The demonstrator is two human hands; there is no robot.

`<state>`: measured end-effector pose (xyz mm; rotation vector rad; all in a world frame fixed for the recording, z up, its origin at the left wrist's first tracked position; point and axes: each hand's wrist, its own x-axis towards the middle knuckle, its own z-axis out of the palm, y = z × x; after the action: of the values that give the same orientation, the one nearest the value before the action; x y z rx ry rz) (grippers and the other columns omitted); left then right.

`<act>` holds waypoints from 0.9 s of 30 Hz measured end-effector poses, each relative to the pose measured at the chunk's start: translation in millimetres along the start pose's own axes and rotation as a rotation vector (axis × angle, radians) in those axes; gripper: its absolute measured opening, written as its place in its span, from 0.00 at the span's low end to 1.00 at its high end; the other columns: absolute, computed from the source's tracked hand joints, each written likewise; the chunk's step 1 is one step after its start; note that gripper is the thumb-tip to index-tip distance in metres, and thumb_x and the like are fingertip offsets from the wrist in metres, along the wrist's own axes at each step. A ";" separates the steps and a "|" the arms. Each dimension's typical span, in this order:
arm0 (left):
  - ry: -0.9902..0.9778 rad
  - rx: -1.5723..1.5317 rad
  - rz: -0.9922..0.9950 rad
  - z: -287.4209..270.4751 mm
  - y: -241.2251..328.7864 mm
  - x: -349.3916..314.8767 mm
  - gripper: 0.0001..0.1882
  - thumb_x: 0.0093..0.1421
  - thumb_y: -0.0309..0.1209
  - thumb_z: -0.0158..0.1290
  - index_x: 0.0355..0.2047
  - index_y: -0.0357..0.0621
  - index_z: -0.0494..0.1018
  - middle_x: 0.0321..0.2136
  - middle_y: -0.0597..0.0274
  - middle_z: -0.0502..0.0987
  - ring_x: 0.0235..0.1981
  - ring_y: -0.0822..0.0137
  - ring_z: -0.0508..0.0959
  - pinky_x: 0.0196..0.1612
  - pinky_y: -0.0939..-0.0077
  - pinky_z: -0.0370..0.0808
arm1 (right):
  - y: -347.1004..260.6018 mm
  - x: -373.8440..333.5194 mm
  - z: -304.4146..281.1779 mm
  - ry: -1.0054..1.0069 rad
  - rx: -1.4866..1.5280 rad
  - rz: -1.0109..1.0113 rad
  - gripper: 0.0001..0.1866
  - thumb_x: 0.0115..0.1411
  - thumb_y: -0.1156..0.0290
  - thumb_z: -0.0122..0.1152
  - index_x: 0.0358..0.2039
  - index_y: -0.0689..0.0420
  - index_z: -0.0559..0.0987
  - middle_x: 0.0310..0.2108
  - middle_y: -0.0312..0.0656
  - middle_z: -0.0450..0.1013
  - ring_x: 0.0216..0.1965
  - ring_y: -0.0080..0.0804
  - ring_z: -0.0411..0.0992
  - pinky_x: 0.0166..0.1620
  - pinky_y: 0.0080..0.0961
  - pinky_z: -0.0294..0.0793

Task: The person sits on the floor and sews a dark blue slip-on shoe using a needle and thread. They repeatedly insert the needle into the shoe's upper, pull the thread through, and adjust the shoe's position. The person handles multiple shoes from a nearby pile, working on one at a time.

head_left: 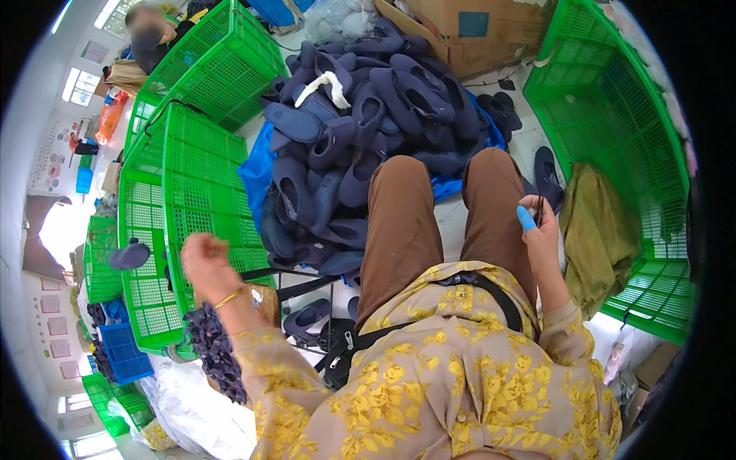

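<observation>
My left hand (207,264), a gold bangle at its wrist, is over the edge of a green crate on the left. Motion smears its fingers, so their state is unclear. Farther left, apart from that hand, a dark navy slipper (130,255) shows over the crates; I cannot tell whether it rests on anything. By my right knee, my right hand (541,230) is closed around small dark thread snips (539,207), partly hidden by the fingers. A blue cover (526,218) sits on one fingertip. Beyond my knees lies a heap of navy slippers (330,146) on blue sheeting (257,172).
Green crates stand at the left (215,184) and right (606,115). An olive cloth (598,238) hangs by the right crate. A cardboard box (491,34) is behind the heap. Dark scraps (211,337) gather below my left forearm. Another person (149,42) is at the far left.
</observation>
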<state>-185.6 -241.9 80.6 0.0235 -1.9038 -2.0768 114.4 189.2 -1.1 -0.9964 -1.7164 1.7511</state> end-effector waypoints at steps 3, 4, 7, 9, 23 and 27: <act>-0.108 -0.019 -0.324 64.2 -48.3 -50.3 0.05 0.58 0.24 0.55 0.35 0.42 0.72 0.23 0.64 0.74 0.20 0.73 0.74 0.23 0.79 0.75 | 6.1 7.9 0.5 0.022 -0.118 -0.166 0.04 0.63 0.74 0.57 0.39 0.53 0.75 0.27 0.23 0.64 0.22 0.10 0.53 0.24 0.13 0.52; -0.108 -0.027 -0.421 76.5 -72.5 -61.6 0.05 0.58 0.23 0.54 0.36 0.41 0.72 0.24 0.64 0.75 0.20 0.75 0.74 0.23 0.81 0.76 | 5.0 8.7 1.8 0.030 -0.156 -0.173 0.03 0.63 0.75 0.57 0.38 0.55 0.74 0.28 0.24 0.65 0.25 0.11 0.56 0.28 0.12 0.55; -0.226 0.111 -0.615 92.2 -137.7 -81.4 0.05 0.61 0.26 0.54 0.37 0.41 0.74 0.27 0.64 0.77 0.21 0.77 0.74 0.23 0.82 0.76 | 2.3 8.3 8.8 0.049 -0.364 -0.192 0.03 0.63 0.75 0.57 0.36 0.58 0.74 0.30 0.29 0.70 0.29 0.15 0.63 0.34 0.14 0.64; -0.269 0.199 -0.689 95.3 -189.4 -81.9 0.05 0.63 0.28 0.54 0.38 0.41 0.74 0.28 0.63 0.78 0.21 0.77 0.74 0.23 0.83 0.76 | 3.1 6.2 19.5 0.107 -0.566 -0.241 0.03 0.62 0.75 0.58 0.36 0.58 0.74 0.29 0.35 0.71 0.28 0.21 0.66 0.33 0.18 0.66; -0.777 1.385 -0.536 25.0 -395.4 -151.6 0.30 0.44 0.25 0.67 0.50 0.38 0.73 0.41 0.50 0.79 0.35 0.65 0.79 0.31 0.68 0.78 | 6.5 14.2 14.0 0.120 -0.769 -0.255 0.04 0.59 0.78 0.57 0.36 0.61 0.74 0.30 0.44 0.72 0.30 0.37 0.72 0.36 0.26 0.71; -0.778 1.043 -0.660 69.8 -309.9 -122.7 0.20 0.43 0.30 0.70 0.17 0.41 0.65 0.14 0.62 0.67 0.20 0.71 0.64 0.25 0.68 0.66 | 3.0 9.1 16.5 0.129 -0.785 -0.287 0.04 0.59 0.79 0.56 0.36 0.61 0.74 0.30 0.44 0.72 0.29 0.37 0.72 0.36 0.26 0.71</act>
<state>-154.6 -126.1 -238.1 0.1034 -3.6651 -1.1259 96.4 185.6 -6.5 -1.0508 -2.3684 0.8014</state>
